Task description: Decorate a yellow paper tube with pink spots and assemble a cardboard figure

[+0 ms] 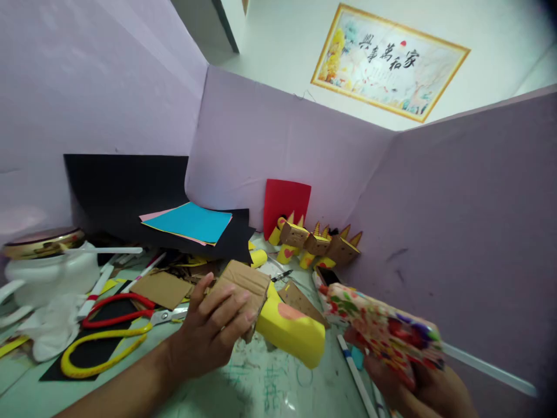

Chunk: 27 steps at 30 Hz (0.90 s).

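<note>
My left hand [217, 325] is closed around a small brown cardboard box [243, 281]. A yellow paper tube [293, 328] with an orange-pink patch meets the box and juts out to the right; whether the two are joined, I cannot tell. On the right, my right hand [409, 377] grips a flower-patterned hot glue gun [387, 328], its nozzle end toward the back left. A whitish glue stick [489, 368] sticks out of the gun's rear. The nozzle tip is hard to make out and stands apart from the yellow tube.
Scissors [163, 316] with red and yellow handles lie left of my left hand. Behind are cardboard scraps [163, 288] and blue paper [191, 222]. Several yellow figures with cardboard heads [319, 244] stand before a red sheet [285, 200]. Lilac panels [278, 133] enclose the table; markers [354, 371] lie in front.
</note>
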Available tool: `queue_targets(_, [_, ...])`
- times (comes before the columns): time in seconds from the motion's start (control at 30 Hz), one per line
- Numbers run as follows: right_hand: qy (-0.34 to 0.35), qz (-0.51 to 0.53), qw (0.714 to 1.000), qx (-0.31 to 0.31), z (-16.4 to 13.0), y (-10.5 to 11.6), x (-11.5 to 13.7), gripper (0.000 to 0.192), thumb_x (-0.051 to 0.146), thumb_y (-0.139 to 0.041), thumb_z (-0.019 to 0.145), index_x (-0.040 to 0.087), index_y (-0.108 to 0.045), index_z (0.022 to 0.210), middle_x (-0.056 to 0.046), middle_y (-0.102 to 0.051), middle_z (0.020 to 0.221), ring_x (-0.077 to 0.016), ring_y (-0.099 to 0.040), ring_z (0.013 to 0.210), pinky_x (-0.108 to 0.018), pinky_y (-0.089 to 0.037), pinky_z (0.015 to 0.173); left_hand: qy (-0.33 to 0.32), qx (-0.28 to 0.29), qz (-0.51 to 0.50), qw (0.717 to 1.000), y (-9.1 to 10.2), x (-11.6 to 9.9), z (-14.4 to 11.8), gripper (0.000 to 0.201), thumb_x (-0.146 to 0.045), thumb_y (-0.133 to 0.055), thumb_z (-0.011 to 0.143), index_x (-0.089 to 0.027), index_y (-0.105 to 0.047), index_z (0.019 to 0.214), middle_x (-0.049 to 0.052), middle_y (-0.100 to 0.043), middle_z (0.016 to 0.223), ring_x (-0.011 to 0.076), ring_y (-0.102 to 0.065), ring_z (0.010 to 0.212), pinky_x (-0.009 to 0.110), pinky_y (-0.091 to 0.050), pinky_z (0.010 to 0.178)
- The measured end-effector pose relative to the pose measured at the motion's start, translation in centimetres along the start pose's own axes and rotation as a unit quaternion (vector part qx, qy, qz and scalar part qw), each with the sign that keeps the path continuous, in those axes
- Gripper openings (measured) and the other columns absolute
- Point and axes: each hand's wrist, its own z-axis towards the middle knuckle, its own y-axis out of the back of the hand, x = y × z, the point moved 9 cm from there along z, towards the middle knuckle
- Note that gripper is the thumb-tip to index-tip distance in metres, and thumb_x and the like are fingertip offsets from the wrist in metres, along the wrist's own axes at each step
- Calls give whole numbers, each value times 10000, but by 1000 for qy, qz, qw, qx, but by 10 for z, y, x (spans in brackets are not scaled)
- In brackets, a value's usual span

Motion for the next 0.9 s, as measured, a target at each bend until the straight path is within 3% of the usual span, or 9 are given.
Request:
queue_targets(0.07, [37,-13,992,124,15,-14,18,440,415,-575,846,269,-609,1260,-53,-598,1322,-313,-587,1169,-368,-544,910,-21,5,-13,1000,0,-5,3,252,-33,-580,768,-206,-589,951,56,-661,1007,213,-529,1076,569,-303,1094])
queue_targets(0.13, [85,-47,971,217,27,-24,38,404,347,-557,871,256,-605,1262,-56,-555,1368,-287,-571,1195,-375,-518,949,-42,20,-30,998,-2,-10,3,216,-58,-604,783,-198,-592,947,56,-663,998,209,-530,1071,575,-286,1102])
queue_targets(0.2, [130,-77,946,288,34,-32,56,354,259,-535,877,246,-638,1216,-53,-558,1366,-264,-581,1184,-360,-496,975,-54,30,-45,997,-3,-12,3,201,-78,-613,793,-202,-594,951,54,-664,1003,210,-522,1082,577,-274,1109])
queue_targets(0.3, [190,-129,911,343,38,-44,74,364,142,-528,837,239,-665,1161,-48,-577,1345,-220,-663,1028,-300,-530,896,-54,37,-54,996,-4,-11,2,192,-97,-601,806,-209,-598,961,53,-664,1022,215,-517,1094,574,-285,1108])
queue_targets(0.4, [204,-144,897,365,39,-53,77,372,91,-514,818,223,-676,1125,-58,-621,1282,-174,-690,845,-260,-551,777,-45,38,-60,996,-4,-8,3,215,-91,-603,797,-201,-591,981,64,-661,1042,225,-520,1102,570,-304,1099])
queue_targets(0.57, [201,-126,886,399,38,-63,72,376,89,-502,826,202,-639,1157,-60,-666,1152,-184,-654,919,-268,-515,814,-39,40,-71,996,-4,-7,1,258,-85,-631,767,-177,-585,1003,82,-668,1047,237,-519,1116,578,-289,1103])
queue_targets(0.67, [213,-129,882,400,40,-64,74,419,96,-497,842,206,-571,1239,-40,-690,1006,-153,-641,773,-232,-498,709,-39,43,-73,996,-6,-7,-1,277,-88,-636,762,-169,-583,1022,93,-668,1057,249,-507,1130,602,-271,1101])
queue_targets(0.8, [219,-150,877,400,44,-65,79,447,105,-523,827,220,-521,1259,11,-652,777,-117,-547,584,-198,-401,513,-20,52,-79,995,-10,-4,-3,291,-95,-610,776,-208,-583,1043,76,-683,1061,241,-520,1135,597,-288,1097])
queue_targets(0.9, [221,-174,865,416,44,-68,83,387,95,-520,809,203,-564,1178,29,-581,660,-102,-449,496,-203,-336,456,-14,54,-85,995,-12,-2,-6,345,-62,-594,760,-198,-576,1077,85,-688,1050,247,-522,1142,605,-289,1093])
